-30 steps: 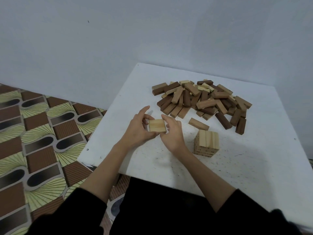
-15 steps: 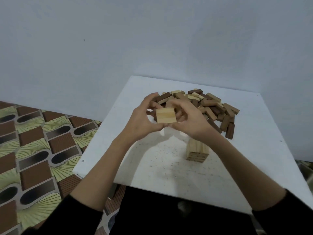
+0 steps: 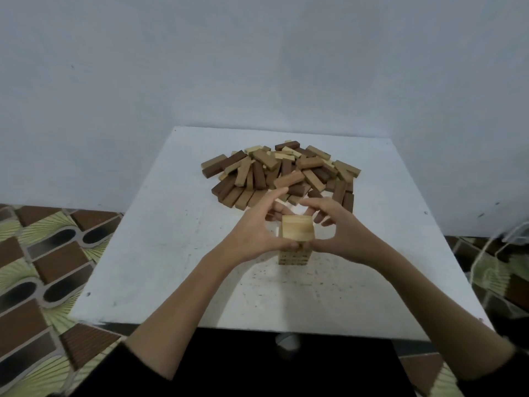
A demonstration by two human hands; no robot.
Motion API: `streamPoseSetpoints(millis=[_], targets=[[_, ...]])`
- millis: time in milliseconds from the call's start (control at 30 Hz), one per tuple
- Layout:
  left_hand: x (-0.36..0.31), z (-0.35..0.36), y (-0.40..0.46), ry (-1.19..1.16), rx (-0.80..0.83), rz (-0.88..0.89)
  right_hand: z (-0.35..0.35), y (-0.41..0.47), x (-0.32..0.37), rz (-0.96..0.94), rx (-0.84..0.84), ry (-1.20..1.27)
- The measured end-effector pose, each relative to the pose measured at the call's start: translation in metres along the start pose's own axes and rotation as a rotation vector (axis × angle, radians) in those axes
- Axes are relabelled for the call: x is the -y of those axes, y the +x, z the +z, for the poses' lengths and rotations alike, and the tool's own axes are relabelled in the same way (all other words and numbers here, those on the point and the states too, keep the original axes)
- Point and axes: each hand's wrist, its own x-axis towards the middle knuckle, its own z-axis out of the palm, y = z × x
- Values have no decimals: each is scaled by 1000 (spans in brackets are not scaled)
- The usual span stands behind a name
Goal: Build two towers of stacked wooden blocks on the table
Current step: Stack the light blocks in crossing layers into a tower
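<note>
A square layer of pale wooden blocks (image 3: 296,228) sits at the top of a short pale tower (image 3: 294,257) in the middle of the white table (image 3: 177,253). My left hand (image 3: 254,229) grips the layer from the left, thumb at the near edge and fingers behind it. From the right, my right hand (image 3: 337,229) grips the same layer, its fingers curled over the far side. A loose pile of light and dark wooden blocks (image 3: 282,174) lies just beyond the tower.
A pale wall rises close behind the table. Patterned brown and green floor (image 3: 43,267) shows on the left, and a wire-frame object (image 3: 503,253) stands off the table's right edge. My dark-clothed lap lies under the near edge.
Both hands carried the pale block layer from the left side of the table rightward and down onto the short tower. The camera tilted so the tower is now central.
</note>
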Motion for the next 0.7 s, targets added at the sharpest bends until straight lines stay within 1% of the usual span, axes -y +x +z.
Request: streamPoseSetpoints(millis=[200, 467, 700], targets=[[4, 3, -3, -23, 26, -47, 3, 1, -7, 5, 38, -10], [10, 4, -7, -30, 44, -65, 5, 0, -13, -18, 62, -10], [9, 8, -11, -23, 53, -72, 13, -2, -13, -70, 20, -21]])
